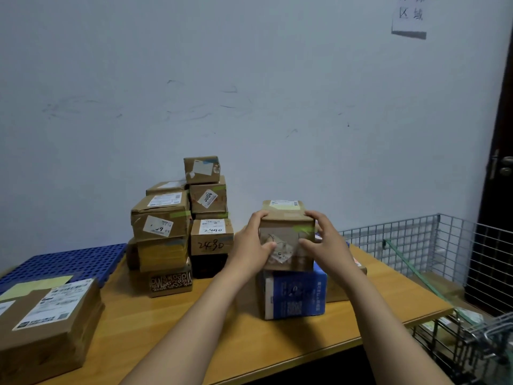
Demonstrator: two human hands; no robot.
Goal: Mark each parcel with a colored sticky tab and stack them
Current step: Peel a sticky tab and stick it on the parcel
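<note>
Right of centre in the frame, a small brown cardboard parcel (286, 232) is gripped from both sides: the left hand (254, 240) is curled over its upper left corner with the thumb pressed on the front face, and the right hand (323, 240) is curled over the upper right corner in the same way. A pale green sticky tab (304, 228) is seen near the top right of the front face, so marking is judged done and stacking is the step in hand. The parcel is placed directly over a blue-and-white printed carton (294, 295) standing on the light wooden table (222, 329); whether full contact has been made cannot be told. For a sound placement, the parcel should be lowered level, its edges squared with the carton beneath, and its weight felt to settle before the fingers are released outward, both sides together, so that nothing is dragged askew. The tab is best left facing forward and unrubbed. Left of centre, a tall pile of brown taped parcels (180, 226) is shown against the wall, well apart from the hands.
</note>
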